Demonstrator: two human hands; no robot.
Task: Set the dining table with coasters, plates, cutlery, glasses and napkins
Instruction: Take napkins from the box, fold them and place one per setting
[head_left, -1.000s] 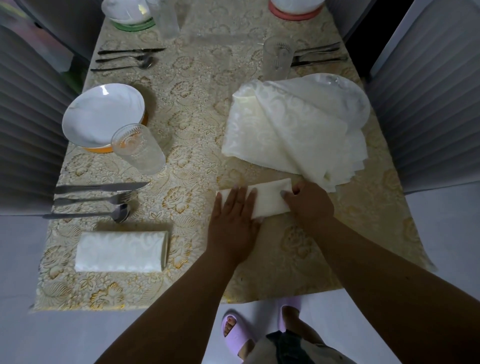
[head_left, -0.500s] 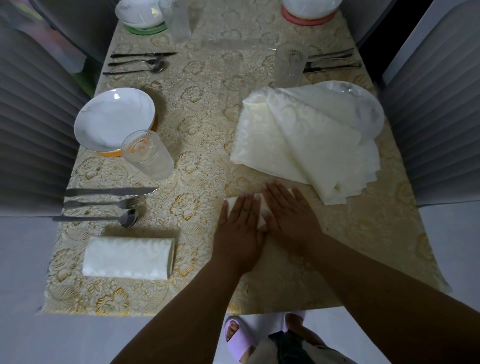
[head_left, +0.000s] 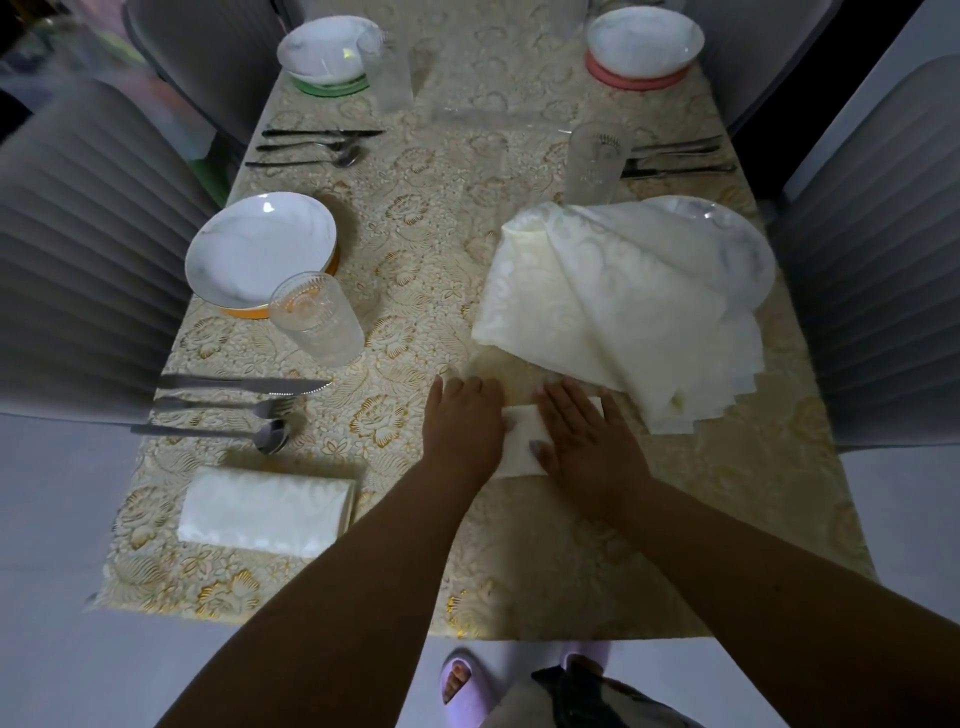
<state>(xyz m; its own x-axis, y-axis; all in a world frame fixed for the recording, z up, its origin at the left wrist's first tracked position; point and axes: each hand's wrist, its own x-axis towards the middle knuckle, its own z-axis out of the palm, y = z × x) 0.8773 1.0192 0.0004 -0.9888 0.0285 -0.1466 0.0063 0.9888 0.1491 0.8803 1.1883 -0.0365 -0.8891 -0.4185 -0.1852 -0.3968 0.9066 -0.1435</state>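
— While both palms lie flat on it, where is the napkin being folded?

— That small folded napkin (head_left: 519, 441) sits on the tablecloth (head_left: 426, 223) near the front edge, right of the middle. The left hand (head_left: 464, 420) presses on its left end with fingers straight, and the right hand (head_left: 584, 434) presses on its right part, fingers spread flat. Neither hand curls round anything.

— How many napkins in all?

— One finished napkin (head_left: 267, 512) lies at the near left, below the cutlery. A loose stack of napkins (head_left: 623, 312) lies draped over the near right plate (head_left: 737, 244); I cannot count its sheets.

— Plates?

— Four: the near left plate (head_left: 260, 249) on an orange coaster (head_left: 249, 312), the far left plate (head_left: 324, 49) on a green coaster (head_left: 324, 87), the far right plate (head_left: 644, 37) on a pink coaster (head_left: 639, 78), and the one under the stack, whose coaster is hidden.

— Glasses and cutlery?

— Three glasses are plain to see: one (head_left: 317, 317) touching the near left plate, one (head_left: 392, 73) by the far left plate, one (head_left: 595, 161) just beyond the stack. Three cutlery sets show: near left (head_left: 234, 408), far left (head_left: 317, 146), far right (head_left: 675, 158), three pieces each.
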